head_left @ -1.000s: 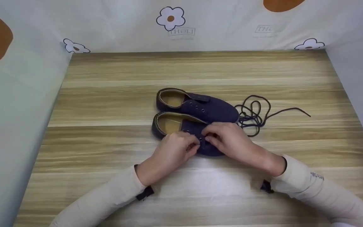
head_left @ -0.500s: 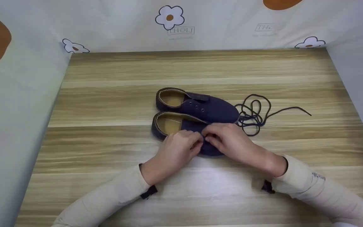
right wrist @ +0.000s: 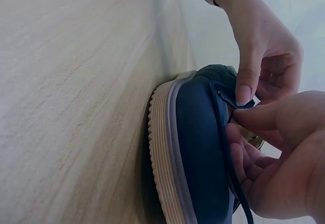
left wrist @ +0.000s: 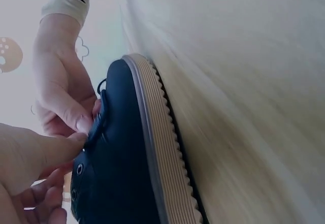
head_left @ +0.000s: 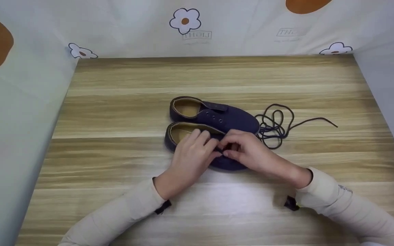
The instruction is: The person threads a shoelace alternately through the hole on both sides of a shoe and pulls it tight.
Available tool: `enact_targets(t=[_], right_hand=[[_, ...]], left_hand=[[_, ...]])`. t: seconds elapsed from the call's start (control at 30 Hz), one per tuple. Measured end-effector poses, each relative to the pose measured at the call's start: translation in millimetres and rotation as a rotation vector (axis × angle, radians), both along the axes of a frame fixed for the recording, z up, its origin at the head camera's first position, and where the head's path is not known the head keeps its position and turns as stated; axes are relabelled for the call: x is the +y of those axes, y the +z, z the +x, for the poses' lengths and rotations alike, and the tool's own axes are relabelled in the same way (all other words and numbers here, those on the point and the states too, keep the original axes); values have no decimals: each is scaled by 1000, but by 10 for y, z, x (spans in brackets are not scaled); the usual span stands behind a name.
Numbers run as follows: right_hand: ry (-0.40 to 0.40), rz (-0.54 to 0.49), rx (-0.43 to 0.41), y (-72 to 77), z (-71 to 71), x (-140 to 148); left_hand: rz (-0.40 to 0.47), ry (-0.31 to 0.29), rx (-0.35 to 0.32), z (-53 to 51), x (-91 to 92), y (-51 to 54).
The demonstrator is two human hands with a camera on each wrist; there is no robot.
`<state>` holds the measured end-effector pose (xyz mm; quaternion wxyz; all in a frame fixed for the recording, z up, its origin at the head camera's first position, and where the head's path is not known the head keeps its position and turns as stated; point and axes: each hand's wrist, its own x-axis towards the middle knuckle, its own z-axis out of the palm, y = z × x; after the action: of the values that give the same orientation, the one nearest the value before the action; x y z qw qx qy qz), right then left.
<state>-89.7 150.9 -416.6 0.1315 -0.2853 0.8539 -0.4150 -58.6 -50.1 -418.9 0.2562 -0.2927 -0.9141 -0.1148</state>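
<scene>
a navy lace-up shoe (head_left: 229, 165) with a ribbed tan sole (right wrist: 161, 148) sits upright around the middle of the wood-grain table (head_left: 115, 102), its heel towards the left edge and its toe towards the right edge. the left hand (head_left: 191, 159) pinches the shoe's eyelet flap (right wrist: 236, 102), thumb pressed on the edge of the flap, the other fingers bent loosely over the shoe. the right hand (head_left: 251, 153) meets it from the toe side; its thumb and forefinger come together on a thin dark shoelace (right wrist: 230, 163), part of which runs along the side of the flap. the fingertips of the two hands are touching or nearly so; i cannot tell which.

just beyond, on the side of the table's far edge, the matching shoe (head_left: 239, 118) lies parallel and close alongside, its row of eyelets (head_left: 214, 117) bare. beside the toes is a tangle of dark cord (head_left: 274, 128), one end trailing towards the table's right edge. a pale curtain (head_left: 245, 20) printed with flowers rises behind the far edge. beige sleeves (head_left: 115, 215) reach in over the near edge.
</scene>
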Motion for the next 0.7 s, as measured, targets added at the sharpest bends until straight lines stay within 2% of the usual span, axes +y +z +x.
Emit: enact_targets(t=[0.2,0.37,0.43,0.6,0.7], right_hand=[[-28,30,-28,13,12,-27],[-50,-19,-44,-20,23,-39],[-63,-31,12,-21,23,-38],[-157,-18,306,59,-24,-19],[-197,-35,389,139,-54,-4]], left_hand=[[5,-1,12,-24,-15,-18],[27,-28,-26,-13,-28,-3],[45,-38,-59,-7,-34,14],[101,-44,-190,-8,-40,79],[133,-23,-269,-34,-35,116]])
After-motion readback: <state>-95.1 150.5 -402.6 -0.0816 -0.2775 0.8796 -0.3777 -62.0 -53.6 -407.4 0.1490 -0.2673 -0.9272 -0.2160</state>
